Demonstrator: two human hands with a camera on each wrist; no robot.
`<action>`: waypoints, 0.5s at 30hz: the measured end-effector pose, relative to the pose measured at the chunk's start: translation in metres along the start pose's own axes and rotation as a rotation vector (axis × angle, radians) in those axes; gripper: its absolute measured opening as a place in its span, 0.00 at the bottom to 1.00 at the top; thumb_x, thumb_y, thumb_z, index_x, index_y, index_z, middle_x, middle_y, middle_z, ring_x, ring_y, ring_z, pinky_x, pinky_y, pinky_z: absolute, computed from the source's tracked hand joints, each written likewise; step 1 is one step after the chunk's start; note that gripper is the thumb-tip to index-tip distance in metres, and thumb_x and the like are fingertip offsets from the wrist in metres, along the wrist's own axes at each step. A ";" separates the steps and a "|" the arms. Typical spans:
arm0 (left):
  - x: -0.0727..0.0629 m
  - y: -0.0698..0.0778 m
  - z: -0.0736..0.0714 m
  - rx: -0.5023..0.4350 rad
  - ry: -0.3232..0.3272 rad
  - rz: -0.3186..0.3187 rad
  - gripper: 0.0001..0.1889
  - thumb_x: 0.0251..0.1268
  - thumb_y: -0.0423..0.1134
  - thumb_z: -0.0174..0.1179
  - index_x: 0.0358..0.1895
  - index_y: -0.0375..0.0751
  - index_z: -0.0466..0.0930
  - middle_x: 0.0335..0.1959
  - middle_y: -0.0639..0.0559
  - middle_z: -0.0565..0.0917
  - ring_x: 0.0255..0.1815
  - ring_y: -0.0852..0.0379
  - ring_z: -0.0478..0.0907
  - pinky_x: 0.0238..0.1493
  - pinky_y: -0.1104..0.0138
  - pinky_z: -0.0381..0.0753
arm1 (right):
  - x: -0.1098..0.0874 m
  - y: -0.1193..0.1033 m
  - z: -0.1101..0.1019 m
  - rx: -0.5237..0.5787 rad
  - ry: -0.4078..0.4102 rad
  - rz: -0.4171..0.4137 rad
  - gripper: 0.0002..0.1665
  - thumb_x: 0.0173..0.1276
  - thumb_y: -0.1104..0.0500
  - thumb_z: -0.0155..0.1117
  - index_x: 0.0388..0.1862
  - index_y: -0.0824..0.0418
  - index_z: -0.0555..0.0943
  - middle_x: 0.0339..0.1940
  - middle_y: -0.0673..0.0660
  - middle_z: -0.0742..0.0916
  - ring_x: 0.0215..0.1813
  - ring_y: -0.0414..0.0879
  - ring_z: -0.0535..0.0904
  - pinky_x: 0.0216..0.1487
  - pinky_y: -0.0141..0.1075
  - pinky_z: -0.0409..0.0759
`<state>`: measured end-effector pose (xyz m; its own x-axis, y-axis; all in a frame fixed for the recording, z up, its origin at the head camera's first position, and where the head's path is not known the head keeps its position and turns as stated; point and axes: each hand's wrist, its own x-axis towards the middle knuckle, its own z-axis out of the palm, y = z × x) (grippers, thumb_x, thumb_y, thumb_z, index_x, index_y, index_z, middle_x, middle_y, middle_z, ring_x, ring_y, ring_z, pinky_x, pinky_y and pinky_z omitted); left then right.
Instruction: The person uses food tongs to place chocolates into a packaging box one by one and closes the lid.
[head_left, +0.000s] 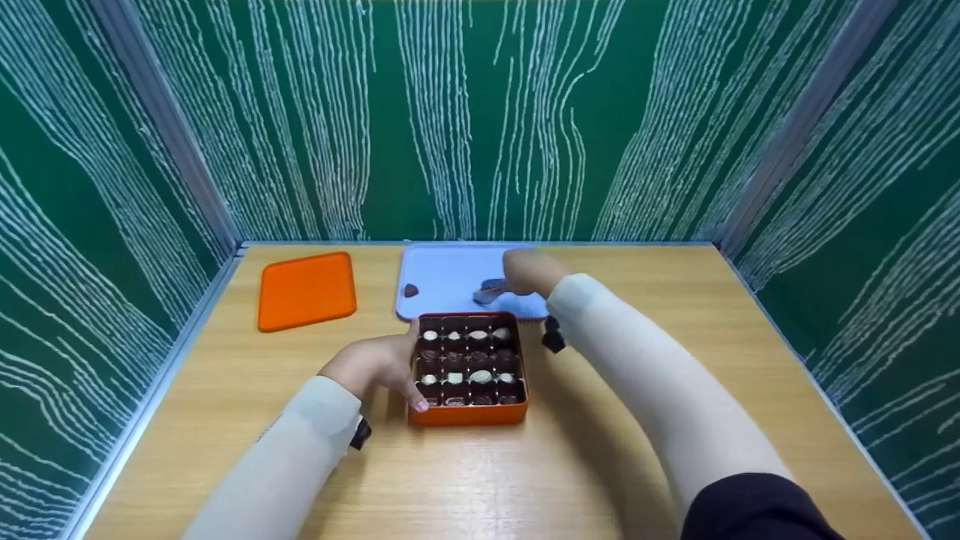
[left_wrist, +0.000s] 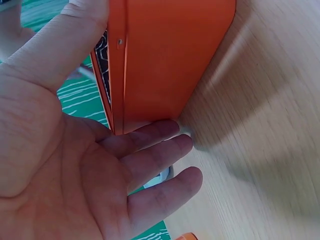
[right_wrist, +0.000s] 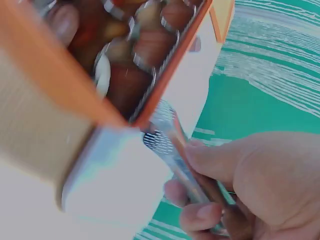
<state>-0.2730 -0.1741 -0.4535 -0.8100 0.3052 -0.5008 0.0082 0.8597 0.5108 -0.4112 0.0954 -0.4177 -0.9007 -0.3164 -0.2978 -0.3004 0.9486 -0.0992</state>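
Note:
An orange box of chocolates [head_left: 469, 415] has a dark divided insert, with white and brown chocolates in rows. My left hand [head_left: 382, 367] holds its left side, thumb at the near corner; in the left wrist view the fingers [left_wrist: 155, 152] touch the box's far end. My right hand [head_left: 532, 271] grips metal tongs [right_wrist: 187, 175] above the pale blue tray [head_left: 450, 262], behind the box. In the right wrist view the tong tips are perforated and close together; whether they hold anything I cannot tell. One brown chocolate [head_left: 411, 290] lies at the tray's left side.
Farther left on the wooden table [head_left: 645, 285] lies a flat orange tray or lid [head_left: 307, 291]. Green panels with white wavy lines [head_left: 510, 120] enclose the table at the back and both sides.

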 end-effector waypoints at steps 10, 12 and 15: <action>-0.004 0.000 -0.002 0.044 0.014 0.003 0.91 0.42 0.53 0.93 0.94 0.46 0.19 0.94 0.33 0.54 0.93 0.31 0.59 0.95 0.38 0.55 | -0.020 0.020 -0.011 -0.115 -0.005 -0.018 0.07 0.81 0.64 0.61 0.42 0.63 0.86 0.37 0.56 0.83 0.38 0.51 0.76 0.43 0.45 0.81; -0.004 0.002 -0.001 0.051 0.011 0.007 0.91 0.43 0.53 0.93 0.93 0.45 0.19 0.94 0.33 0.55 0.93 0.31 0.60 0.95 0.39 0.56 | -0.023 0.024 -0.012 -0.117 0.008 -0.023 0.10 0.83 0.60 0.62 0.43 0.63 0.86 0.36 0.56 0.83 0.38 0.50 0.77 0.43 0.44 0.81; -0.004 0.004 0.000 0.051 0.009 0.004 0.91 0.42 0.54 0.93 0.93 0.45 0.19 0.94 0.33 0.55 0.93 0.31 0.59 0.95 0.39 0.56 | -0.027 0.030 -0.015 -0.047 -0.001 0.027 0.20 0.89 0.50 0.61 0.43 0.64 0.87 0.36 0.54 0.81 0.39 0.50 0.76 0.44 0.43 0.80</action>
<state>-0.2700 -0.1714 -0.4493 -0.8151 0.3053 -0.4924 0.0412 0.8783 0.4763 -0.4010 0.1325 -0.3985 -0.9082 -0.2908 -0.3010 -0.2907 0.9557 -0.0461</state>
